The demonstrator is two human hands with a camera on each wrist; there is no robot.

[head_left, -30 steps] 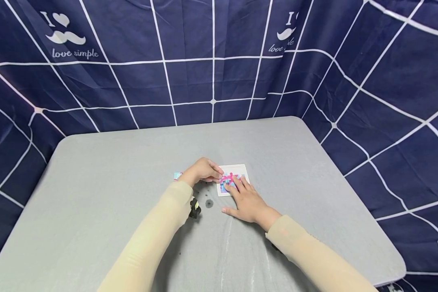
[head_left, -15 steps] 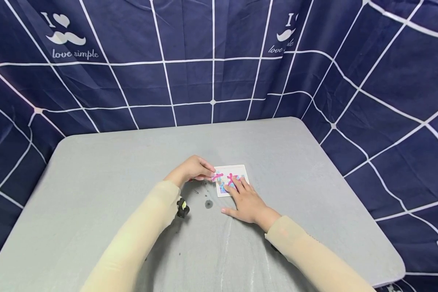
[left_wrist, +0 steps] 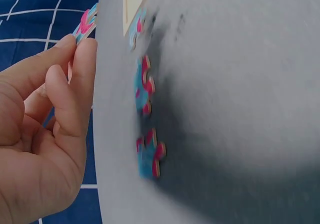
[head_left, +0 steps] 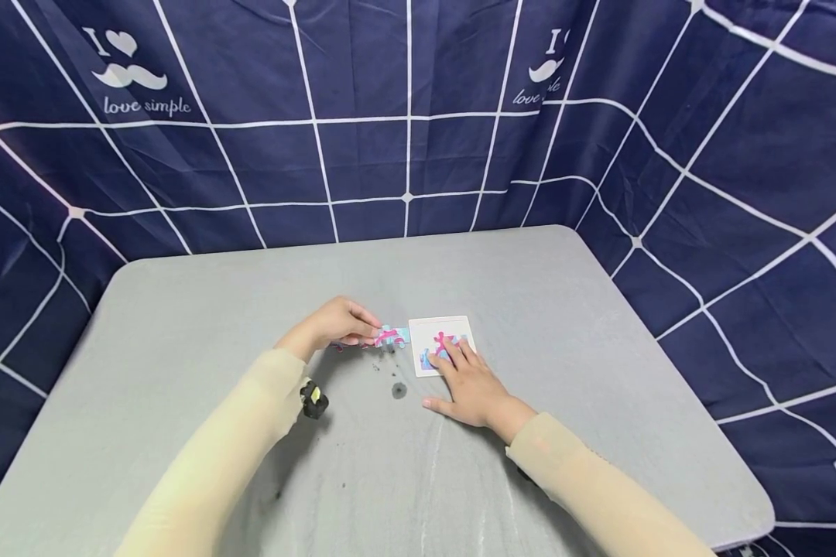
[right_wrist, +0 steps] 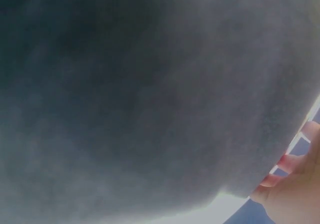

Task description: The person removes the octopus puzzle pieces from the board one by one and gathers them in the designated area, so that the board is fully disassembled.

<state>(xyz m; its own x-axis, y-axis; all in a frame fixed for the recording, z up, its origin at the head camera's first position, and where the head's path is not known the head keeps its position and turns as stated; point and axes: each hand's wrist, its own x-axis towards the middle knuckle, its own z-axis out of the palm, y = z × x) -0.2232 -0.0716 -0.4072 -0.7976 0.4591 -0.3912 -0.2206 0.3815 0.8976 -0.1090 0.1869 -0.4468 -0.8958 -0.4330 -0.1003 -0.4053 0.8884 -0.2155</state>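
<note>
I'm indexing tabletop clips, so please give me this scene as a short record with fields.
Left grip: pinches a pink-and-blue puzzle piece
Right grip: spread over part of the white frame
Framed pieces: in the frame's near part, partly hidden by the right grip
Loose pieces: three visible in the left wrist view, lying on the gray table in a rough line from the frame
Backdrop: navy curtain with white lines
</note>
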